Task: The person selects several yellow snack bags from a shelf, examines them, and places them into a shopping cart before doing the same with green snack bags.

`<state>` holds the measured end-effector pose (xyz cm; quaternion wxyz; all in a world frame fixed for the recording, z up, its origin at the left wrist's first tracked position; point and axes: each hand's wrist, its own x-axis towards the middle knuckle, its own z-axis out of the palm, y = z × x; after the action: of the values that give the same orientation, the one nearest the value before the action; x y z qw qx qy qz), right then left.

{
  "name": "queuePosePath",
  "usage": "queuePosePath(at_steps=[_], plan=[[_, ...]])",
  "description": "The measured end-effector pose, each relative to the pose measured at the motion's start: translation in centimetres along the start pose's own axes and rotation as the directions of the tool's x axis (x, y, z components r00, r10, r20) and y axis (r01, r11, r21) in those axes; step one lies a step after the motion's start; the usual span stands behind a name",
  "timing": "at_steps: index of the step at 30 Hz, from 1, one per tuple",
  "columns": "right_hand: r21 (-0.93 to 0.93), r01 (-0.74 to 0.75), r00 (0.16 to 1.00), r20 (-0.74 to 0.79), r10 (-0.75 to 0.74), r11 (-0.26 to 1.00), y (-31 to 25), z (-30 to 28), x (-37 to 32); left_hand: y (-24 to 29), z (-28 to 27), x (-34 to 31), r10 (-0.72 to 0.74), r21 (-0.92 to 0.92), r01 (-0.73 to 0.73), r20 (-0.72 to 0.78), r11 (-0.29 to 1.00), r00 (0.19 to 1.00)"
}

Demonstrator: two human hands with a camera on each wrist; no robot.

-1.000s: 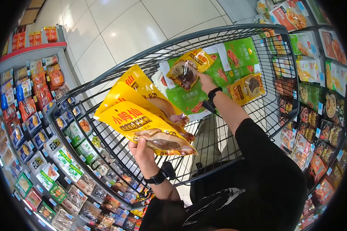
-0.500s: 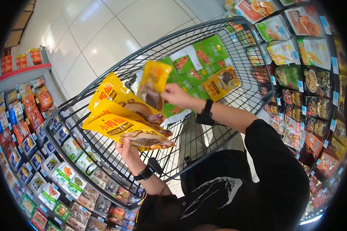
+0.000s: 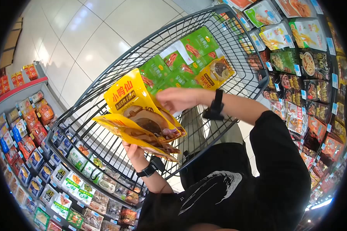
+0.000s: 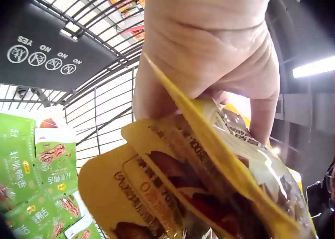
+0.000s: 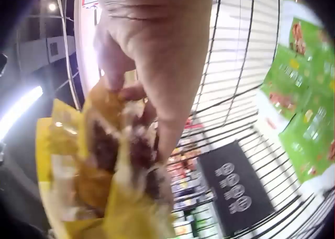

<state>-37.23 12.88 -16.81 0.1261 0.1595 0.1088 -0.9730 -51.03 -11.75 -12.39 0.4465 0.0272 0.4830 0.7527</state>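
Note:
My left hand (image 3: 135, 156) grips the lower edge of several yellow snack pouches (image 3: 129, 102) with meat pictured on the front, held fanned over the near-left part of the shopping cart (image 3: 219, 7). In the left wrist view its thumb and fingers straddle the top of the bunch. Behind the upright pouches, my right hand (image 3: 181, 98) reaches in from the right. The right wrist view, blurred, has its fingers and thumb pinching a yellow pouch (image 5: 104, 145) with dark meat; the head view hides those fingertips.
Green snack packs (image 3: 198, 44) lie in the cart's far end, beside another yellow pouch (image 3: 218, 73). A dark panel (image 4: 44, 45) with printed symbols is fixed inside the cart. Stocked shelves stand left and right, and pale tiled floor (image 3: 100, 42) lies beyond.
My right hand has lifted a yellow pouch from among the green packs and brought it left behind the left hand's bunch. The bunch has spread, one pouch now more upright.

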Motion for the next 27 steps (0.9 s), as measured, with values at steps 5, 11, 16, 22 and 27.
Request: queuePosePath(at_steps=[5,11,16,22,27], plan=[[-0.866,-0.499,0.818,-0.471,-0.329,-0.001,-4.3,-19.8,-2.4,-0.4,-2.2,0.2,0.013,0.054,-0.011,-0.035,0.998,0.999],[-0.407,-0.699,0.709,-0.28,-0.648,-0.589,-3.3,-27.5,-7.5,-0.6,0.3,0.9,-0.02,0.089,0.027,-0.075,0.996,0.997],[-0.266,-0.661,0.732,-0.43,-0.528,-0.701,-1.2,-27.7,-7.3,-1.2,3.7,1.3,-0.074,0.175,0.083,-0.056,0.981,0.996],[-0.643,-0.541,0.837,-0.346,-0.424,-0.542,-3.5,-24.1,-9.9,-1.4,7.8,0.7,-0.096,0.23,0.074,0.087,0.97,0.992],[-0.83,-0.454,0.83,-0.261,-0.493,-0.325,-8.3,-12.2,-13.0,-0.6,13.5,-0.2,-0.036,0.126,0.008,0.22,0.992,0.975]])
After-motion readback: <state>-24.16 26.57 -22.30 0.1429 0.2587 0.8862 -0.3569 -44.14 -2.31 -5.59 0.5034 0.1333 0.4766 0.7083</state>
